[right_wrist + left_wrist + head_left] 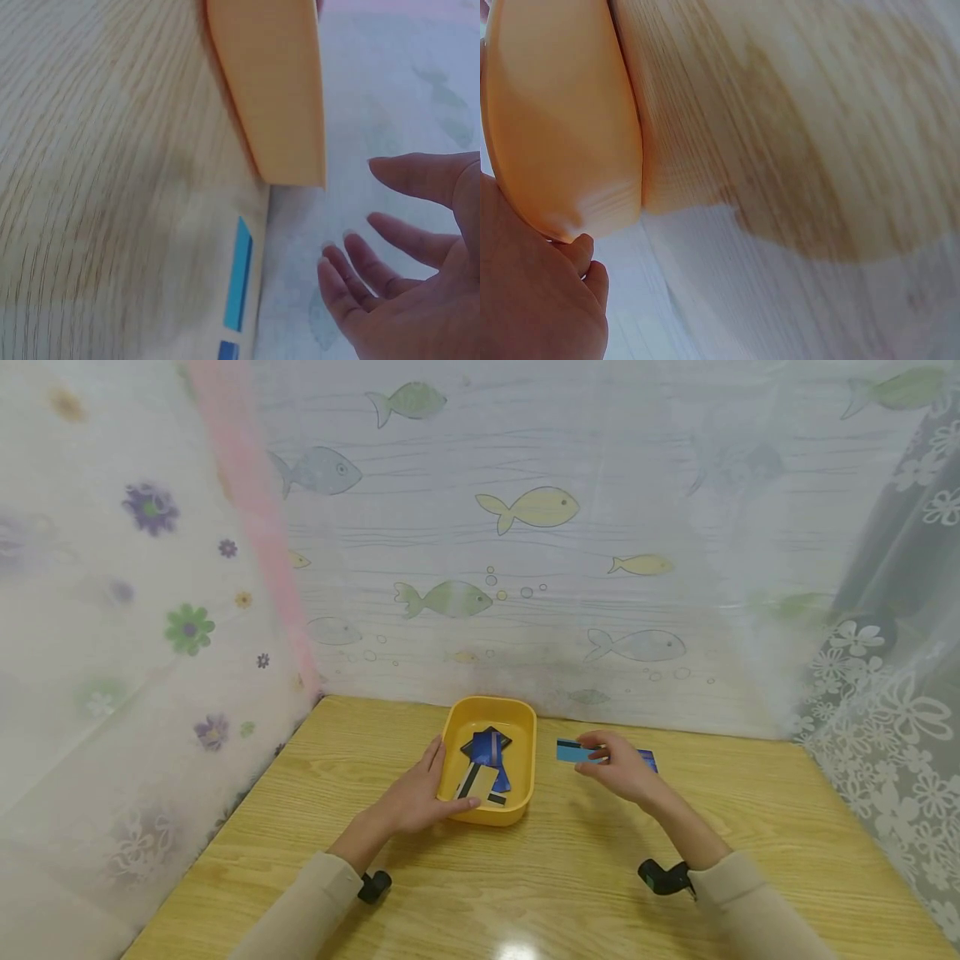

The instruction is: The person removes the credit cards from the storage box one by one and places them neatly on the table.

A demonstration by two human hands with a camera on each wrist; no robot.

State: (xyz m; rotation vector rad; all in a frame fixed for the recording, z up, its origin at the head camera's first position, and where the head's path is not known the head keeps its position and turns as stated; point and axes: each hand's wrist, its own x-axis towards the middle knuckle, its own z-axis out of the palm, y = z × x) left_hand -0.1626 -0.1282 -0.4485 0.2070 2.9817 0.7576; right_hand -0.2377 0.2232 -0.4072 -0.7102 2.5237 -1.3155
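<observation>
A yellow plastic bin (pixel 528 768) stands at the back middle of the table and holds several cards. Among them are a cream card with a black stripe (pixel 477 782), a blue card (pixel 487 748) and a dark card partly beneath it. My left hand (pixel 415 797) holds the bin's near left corner, thumb over the rim and fingers along the outer side. To the bin's right lies a light blue card with a dark stripe (pixel 570 752). Above it hovers my right hand (pixel 621 767), fingers spread and apart from the card in the right wrist view (pixel 405 262).
A darker blue card (pixel 648 761) lies on the table beyond my right hand, partly hidden by it. The wooden table (pixel 480 885) ends at a fish-print curtain (pixel 525 635) behind the bin. Flowered sheets hang at both sides.
</observation>
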